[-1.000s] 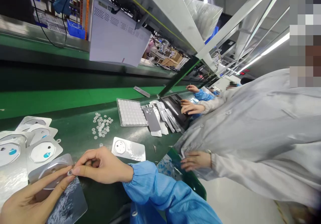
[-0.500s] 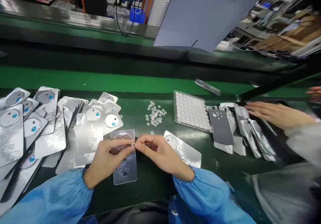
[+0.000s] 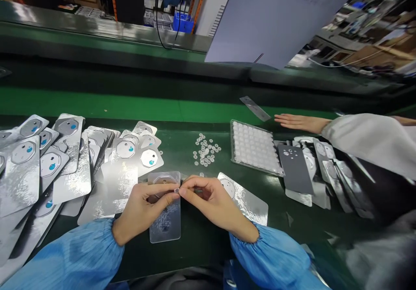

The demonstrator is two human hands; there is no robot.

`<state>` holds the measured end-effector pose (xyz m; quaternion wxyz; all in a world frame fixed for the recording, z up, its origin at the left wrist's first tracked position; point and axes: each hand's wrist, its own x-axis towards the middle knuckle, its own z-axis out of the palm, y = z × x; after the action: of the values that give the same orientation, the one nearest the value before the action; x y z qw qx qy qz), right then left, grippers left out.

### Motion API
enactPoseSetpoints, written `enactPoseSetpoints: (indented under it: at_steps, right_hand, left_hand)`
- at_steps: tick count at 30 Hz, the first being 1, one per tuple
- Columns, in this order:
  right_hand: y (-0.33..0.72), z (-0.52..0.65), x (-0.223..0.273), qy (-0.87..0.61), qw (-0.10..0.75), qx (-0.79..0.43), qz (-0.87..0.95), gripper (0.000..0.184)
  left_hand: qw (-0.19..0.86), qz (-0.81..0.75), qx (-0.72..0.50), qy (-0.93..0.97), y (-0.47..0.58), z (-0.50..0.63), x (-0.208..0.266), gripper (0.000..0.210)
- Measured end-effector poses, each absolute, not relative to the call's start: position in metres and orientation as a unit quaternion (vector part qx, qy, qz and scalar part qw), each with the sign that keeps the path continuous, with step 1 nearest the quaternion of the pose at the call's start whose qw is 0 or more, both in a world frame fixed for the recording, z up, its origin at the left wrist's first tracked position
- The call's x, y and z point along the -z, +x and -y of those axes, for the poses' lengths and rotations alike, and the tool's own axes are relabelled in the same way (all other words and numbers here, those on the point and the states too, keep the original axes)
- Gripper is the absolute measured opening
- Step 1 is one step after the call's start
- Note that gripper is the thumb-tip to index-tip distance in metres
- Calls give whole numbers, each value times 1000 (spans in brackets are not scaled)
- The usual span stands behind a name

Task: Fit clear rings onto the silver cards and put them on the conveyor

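Observation:
Between the fingertips of my left hand (image 3: 146, 203) is a small round disc (image 3: 176, 190), pinched just above a plate. My right hand (image 3: 211, 199) meets it there, thumb and forefinger pressed together at the disc's edge. Whether the right fingers hold a part of their own is too small to make out. Under both hands lies a dark, film-covered rectangular plate (image 3: 165, 227) with a round outline at its top. Beyond my hands, several small clear discs (image 3: 206, 150) are scattered on the green work surface. Another silvery plate (image 3: 251, 199) lies tilted beside my right wrist.
At left, silvery plates (image 3: 22, 181) with blue-marked octagons lie in overlapping piles. A tray of white round pieces (image 3: 255, 147) stands right of centre, beside a dark grey plate (image 3: 295, 168) and more parts. A co-worker's hand (image 3: 300, 122) reaches in near a loose clear strip (image 3: 255, 109).
The co-worker's arm has swept left across the parts at right, its hand now near the loose strip, which has shifted left and turned. My hands keep their pinch over the plate.

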<state>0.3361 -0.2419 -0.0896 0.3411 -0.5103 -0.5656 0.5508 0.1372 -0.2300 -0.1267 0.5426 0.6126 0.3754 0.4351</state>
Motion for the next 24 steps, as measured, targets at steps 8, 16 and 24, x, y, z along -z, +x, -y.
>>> enactPoseSetpoints:
  at_steps: [8, 16, 24]
  right_hand:
    - [335, 244, 92, -528, 351, -474, 611, 32]
    - [329, 253, 104, -503, 416, -305, 694, 13]
    - [328, 251, 99, -546, 379, -397, 633, 24]
  left_hand:
    - [529, -386, -418, 630, 136, 229, 127, 16]
    - [507, -415, -402, 640, 135, 229, 124, 19]
    - [527, -412, -375, 642, 135, 229, 126, 24]
